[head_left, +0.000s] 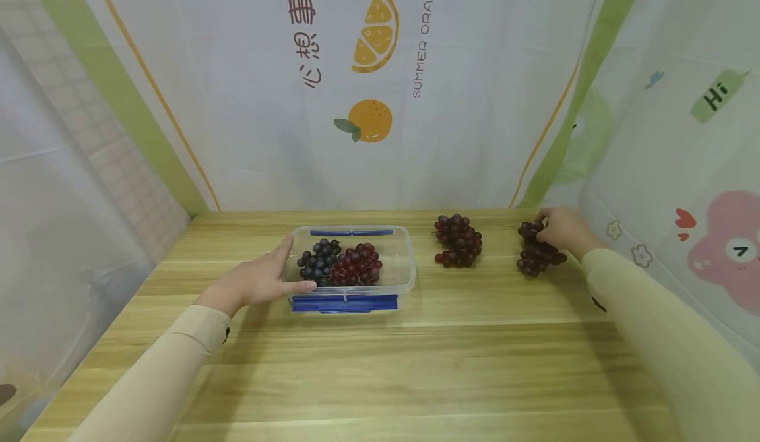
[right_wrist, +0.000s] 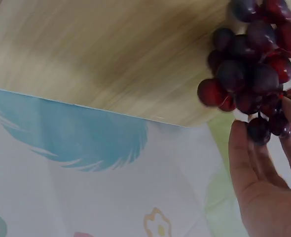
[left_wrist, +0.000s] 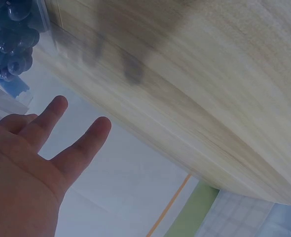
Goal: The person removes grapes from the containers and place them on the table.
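- Right hand (head_left: 561,229): thumb and fingers are curling in and pinching one end of a dark-red grape cluster (head_left: 536,258); in the right wrist view the fingertips are closing around its end grapes.
- Left hand (head_left: 258,280): fingers are spreading apart, two of them extending straight in the left wrist view; the thumb (head_left: 297,287) is lying along the front rim of a clear plastic container (head_left: 407,257), at its left end.
- Count: two hands working, one container, four grape clusters. Two are sitting inside, a blue-black cluster (head_left: 318,262) on the left touching a red cluster (head_left: 357,264); two are standing outside, the pinched one and a second dark-red cluster (head_left: 460,241) between it and the container.
- Two blue latch flaps are showing, front (head_left: 344,303) and back (head_left: 351,233).
- Pinched cluster: round, glossy grapes are crowding together, shading from near-black purple to deep red.
- Its place: it is staying right of everything else at the wood-grain table (head_left: 415,376)'s far right; whether it is lifting clear, cannot tell.
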The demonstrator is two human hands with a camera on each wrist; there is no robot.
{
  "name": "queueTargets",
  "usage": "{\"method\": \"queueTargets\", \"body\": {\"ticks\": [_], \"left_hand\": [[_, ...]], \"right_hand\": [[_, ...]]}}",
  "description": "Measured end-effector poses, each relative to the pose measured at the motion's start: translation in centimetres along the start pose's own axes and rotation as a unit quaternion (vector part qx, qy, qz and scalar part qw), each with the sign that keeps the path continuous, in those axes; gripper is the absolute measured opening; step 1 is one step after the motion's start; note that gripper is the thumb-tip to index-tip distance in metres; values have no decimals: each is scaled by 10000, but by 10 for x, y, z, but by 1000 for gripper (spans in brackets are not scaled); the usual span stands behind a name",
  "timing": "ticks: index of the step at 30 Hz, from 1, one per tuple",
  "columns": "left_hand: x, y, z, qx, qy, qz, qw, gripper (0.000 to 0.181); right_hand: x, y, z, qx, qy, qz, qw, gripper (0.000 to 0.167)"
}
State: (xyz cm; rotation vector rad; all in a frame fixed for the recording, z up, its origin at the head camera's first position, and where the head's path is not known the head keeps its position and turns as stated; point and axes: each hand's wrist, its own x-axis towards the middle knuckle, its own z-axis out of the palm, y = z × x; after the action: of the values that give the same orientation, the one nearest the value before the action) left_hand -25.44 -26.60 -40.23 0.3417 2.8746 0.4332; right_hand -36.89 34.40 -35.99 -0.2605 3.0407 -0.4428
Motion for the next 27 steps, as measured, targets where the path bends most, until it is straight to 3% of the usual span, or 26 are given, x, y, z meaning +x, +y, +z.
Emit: {"method": "queueTargets", "body": {"ticks": [5, 11, 13, 18, 27], "left_hand": [[0, 0, -1, -15, -10, 12, 10000, 132], [-1, -3, -2, 17, 29, -1, 10000, 132], [0, -3, -2, 22, 16, -6, 10000, 132], [1, -2, -3, -21, -54, -20, 10000, 134], [0, -1, -4, 10, -43, 6, 10000, 130]], "right_hand": [[0, 1, 4, -237, -514, -278, 9980, 63], [-4, -1, 8, -11, -1677, -588, 9841, 114], [-6, -1, 13, 40, -1853, -622, 9807, 124], [-11, 0, 24, -101, -1573, -642, 9854, 121], [-4, 1, 34, -275, -750, -64, 9968, 103]]}}
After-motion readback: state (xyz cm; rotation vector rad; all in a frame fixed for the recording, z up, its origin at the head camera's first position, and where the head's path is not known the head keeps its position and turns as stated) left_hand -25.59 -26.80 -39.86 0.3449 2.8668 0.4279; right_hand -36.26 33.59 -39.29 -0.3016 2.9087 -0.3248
